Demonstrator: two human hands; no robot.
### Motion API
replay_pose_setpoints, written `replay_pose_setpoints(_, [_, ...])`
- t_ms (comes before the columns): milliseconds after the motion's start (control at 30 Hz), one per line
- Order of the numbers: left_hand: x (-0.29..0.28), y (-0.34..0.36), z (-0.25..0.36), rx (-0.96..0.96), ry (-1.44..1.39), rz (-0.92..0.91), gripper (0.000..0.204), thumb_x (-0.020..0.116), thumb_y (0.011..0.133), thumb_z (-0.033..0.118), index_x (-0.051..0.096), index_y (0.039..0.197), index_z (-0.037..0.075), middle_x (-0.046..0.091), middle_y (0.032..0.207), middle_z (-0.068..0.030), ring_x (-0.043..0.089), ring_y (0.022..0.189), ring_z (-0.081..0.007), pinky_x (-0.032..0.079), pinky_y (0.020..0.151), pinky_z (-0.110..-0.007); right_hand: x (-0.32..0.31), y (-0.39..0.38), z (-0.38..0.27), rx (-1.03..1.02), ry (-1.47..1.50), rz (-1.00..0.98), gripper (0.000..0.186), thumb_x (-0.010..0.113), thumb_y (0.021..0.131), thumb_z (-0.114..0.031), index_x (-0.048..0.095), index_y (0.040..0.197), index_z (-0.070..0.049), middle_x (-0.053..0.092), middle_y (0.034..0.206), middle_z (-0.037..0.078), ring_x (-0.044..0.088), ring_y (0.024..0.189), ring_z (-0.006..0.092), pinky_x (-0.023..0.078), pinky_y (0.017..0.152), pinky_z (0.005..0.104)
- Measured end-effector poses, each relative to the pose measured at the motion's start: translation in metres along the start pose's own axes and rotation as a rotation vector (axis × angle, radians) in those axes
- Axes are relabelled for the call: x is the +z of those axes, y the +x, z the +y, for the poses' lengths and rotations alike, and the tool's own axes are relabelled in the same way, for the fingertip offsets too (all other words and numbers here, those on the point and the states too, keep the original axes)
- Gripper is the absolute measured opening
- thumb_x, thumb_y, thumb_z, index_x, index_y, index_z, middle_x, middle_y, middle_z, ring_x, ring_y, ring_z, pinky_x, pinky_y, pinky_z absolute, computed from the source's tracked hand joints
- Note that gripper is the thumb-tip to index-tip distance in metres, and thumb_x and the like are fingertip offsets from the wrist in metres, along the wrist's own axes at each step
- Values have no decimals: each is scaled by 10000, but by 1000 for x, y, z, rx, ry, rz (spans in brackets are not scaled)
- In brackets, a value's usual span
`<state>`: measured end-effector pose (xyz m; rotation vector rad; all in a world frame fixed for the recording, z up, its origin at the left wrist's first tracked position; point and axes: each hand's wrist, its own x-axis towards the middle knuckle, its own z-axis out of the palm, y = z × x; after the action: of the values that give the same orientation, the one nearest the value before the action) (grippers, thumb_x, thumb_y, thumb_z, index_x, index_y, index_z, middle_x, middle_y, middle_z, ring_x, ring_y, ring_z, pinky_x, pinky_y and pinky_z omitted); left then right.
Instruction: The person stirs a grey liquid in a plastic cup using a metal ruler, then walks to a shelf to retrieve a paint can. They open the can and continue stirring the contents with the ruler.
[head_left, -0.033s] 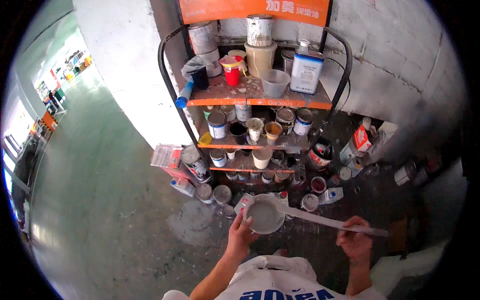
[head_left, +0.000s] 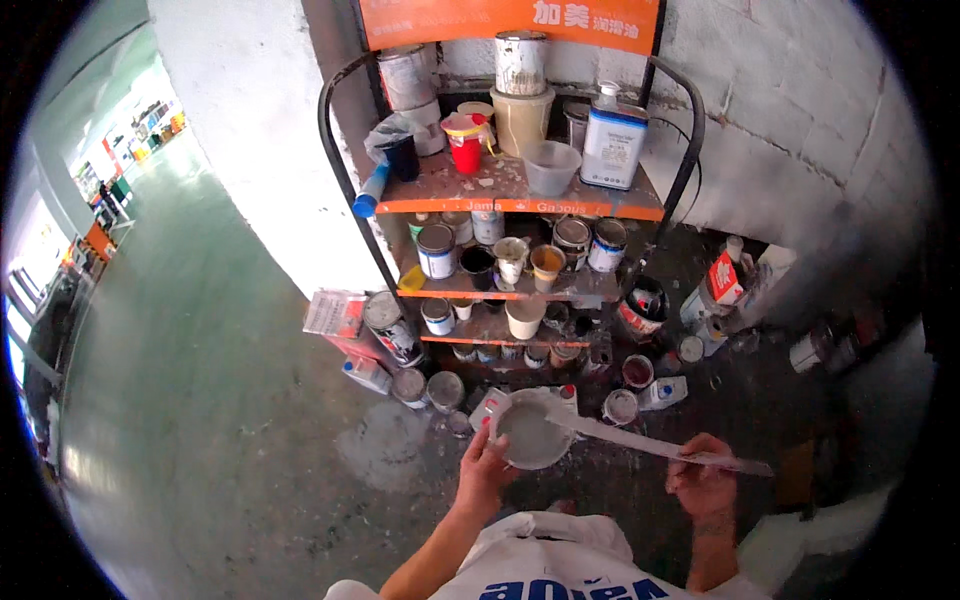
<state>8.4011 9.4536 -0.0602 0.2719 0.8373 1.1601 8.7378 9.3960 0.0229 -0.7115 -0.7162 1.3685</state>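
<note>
While the round tub (head_left: 522, 401) looks whitish, its contents (head_left: 536, 443) appear grey.

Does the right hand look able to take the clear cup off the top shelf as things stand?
Probably not yet: the right hand is holding the stick, and the left hand holds the tub. Nothing appears to block the front of the clear cup, though.

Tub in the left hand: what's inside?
The tub holds grey material, which hides the bottom. The pale stick's far end reaches inside the rim; can't tell if it's dipped. The left hand's thumb covers part of the left edge.
</note>
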Motion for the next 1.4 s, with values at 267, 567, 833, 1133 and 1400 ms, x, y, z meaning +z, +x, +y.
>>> replay_pose_setpoints(267, [22,-9,-11,57,-53,-37,626,727,963,212,461,1525,145,565,1433,-42,574,1282,-240,547,984,-441,38,12,44,224,-126,575,349,623,1036,-402,671,1051,-57,524,601,-14,471,475,99,354,424,266])
replay_pose_setpoints(567, [27,-13,-16,38,-25,-6,602,715,974,191,468,1521,148,582,1400,-39,593,1240,-204,578,905,-393,32,3,37,111,-278,725,343,648,1027,-374,661,1035,-31,516,609,-8,462,438,88,340,377,266])
replay_pose_setpoints(833, [24,-11,-16,19,-134,-3,627,727,967,217,462,1533,172,613,1354,-29,633,1173,-205,573,908,-402,-17,-9,-2,83,-205,829,315,657,1017,-390,678,1076,-81,470,610,-54,399,475,51,295,423,233])
replay_pose_setpoints(1133, [40,-19,-11,23,35,14,626,704,978,279,446,1533,150,593,1391,-58,614,1240,-241,561,975,-442,12,-8,18,-31,131,229,398,644,960,-347,638,1166,-6,687,953,118,636,799,250,518,708,368])
replay_pose_setpoints(1400, [43,1,-24,-39,-97,-108,600,694,974,304,454,1501,142,535,1461,-68,559,1324,-292,543,1019,-512,-37,-18,24,-59,-26,236,336,598,836,-161,619,1136,-10,641,1057,114,648,865,247,558,702,387])
